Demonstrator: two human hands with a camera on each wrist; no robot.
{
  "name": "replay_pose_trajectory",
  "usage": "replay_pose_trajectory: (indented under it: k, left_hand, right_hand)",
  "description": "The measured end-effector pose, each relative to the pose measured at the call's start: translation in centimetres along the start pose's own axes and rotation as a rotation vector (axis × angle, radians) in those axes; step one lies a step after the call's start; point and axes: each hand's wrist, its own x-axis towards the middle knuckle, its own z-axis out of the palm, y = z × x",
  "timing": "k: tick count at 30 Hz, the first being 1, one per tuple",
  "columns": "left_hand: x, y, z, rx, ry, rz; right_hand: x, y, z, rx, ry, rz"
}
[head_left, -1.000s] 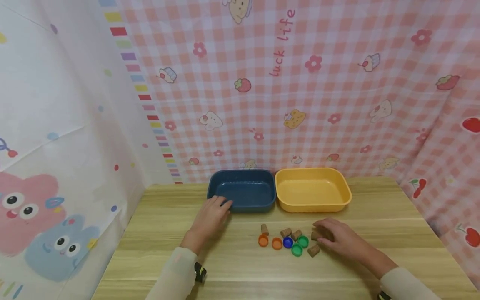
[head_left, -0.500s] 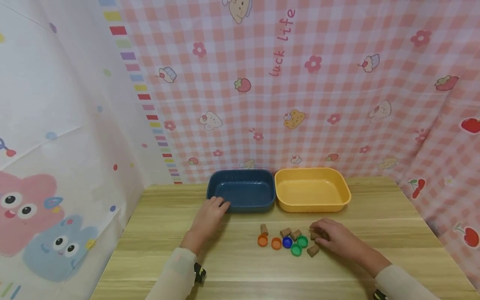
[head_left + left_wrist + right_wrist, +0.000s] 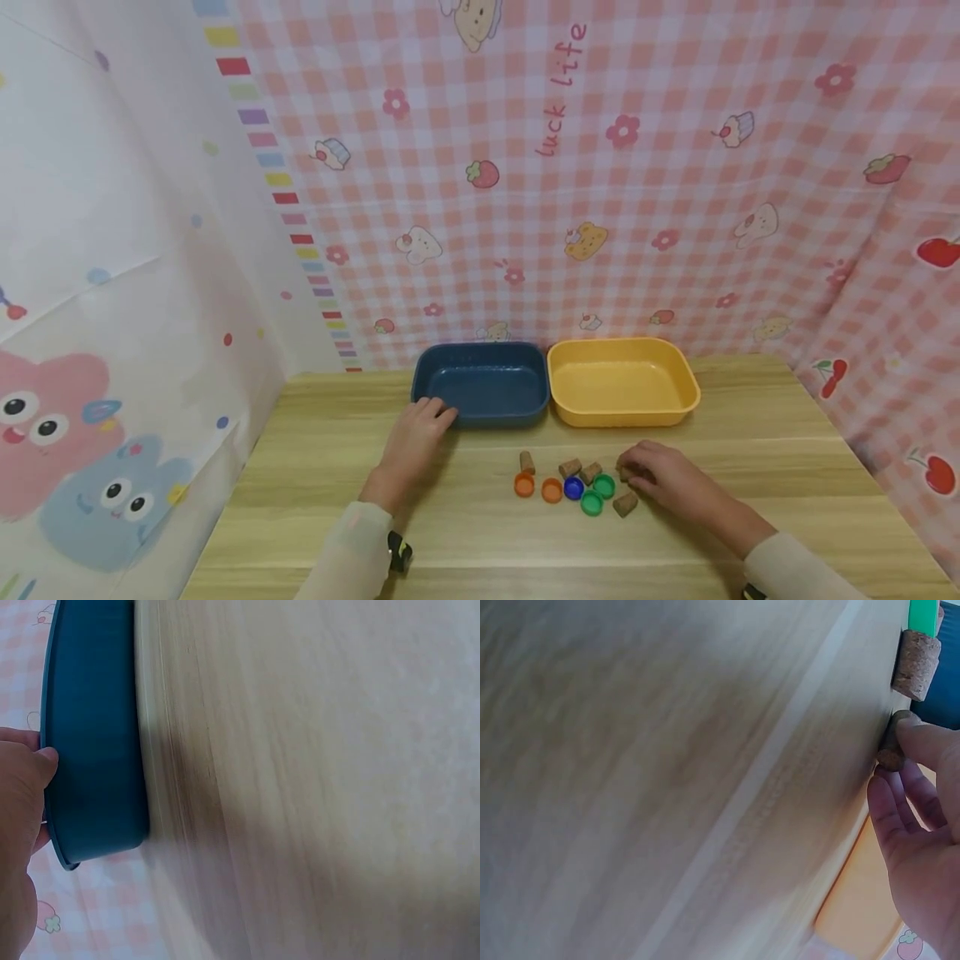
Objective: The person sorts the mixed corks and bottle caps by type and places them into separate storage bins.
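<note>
Outside both trays [image 3: 622, 418], corks [image 3: 570, 468] and caps [image 3: 592, 504] lie loose, work seemingly barely begun; right hand [image 3: 667, 476] pinches one cork [image 3: 890, 755], left hand [image 3: 414, 437] grips the blue tray [image 3: 502, 420].

Your table [image 3: 480, 550] has a pale, wood-grained top. Along its far side you have a dark blue rectangular tray [image 3: 502, 418] and, just right of it, a yellow rectangular tray [image 3: 626, 417]. Nearer you lie four short brown cylindrical corks [image 3: 527, 463], two shallow round orange caps [image 3: 524, 485], a blue cap [image 3: 573, 488] and two green caps [image 3: 592, 502].
</note>
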Motion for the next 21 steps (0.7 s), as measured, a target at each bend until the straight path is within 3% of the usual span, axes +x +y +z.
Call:
replay_pose_trajectory:
  k: [11,21]
  left_hand:
    - [0.12,0.23,-0.22,-0.019,-0.046,-0.032]
    - [0.13,0.16,-0.26,-0.014,-0.029,-0.036]
  right_hand:
    - [-0.09,-0.34,0.18,-0.017,0.029,0.01]
    - [0.46,-0.63,-0.18,0.009,0.06,0.052]
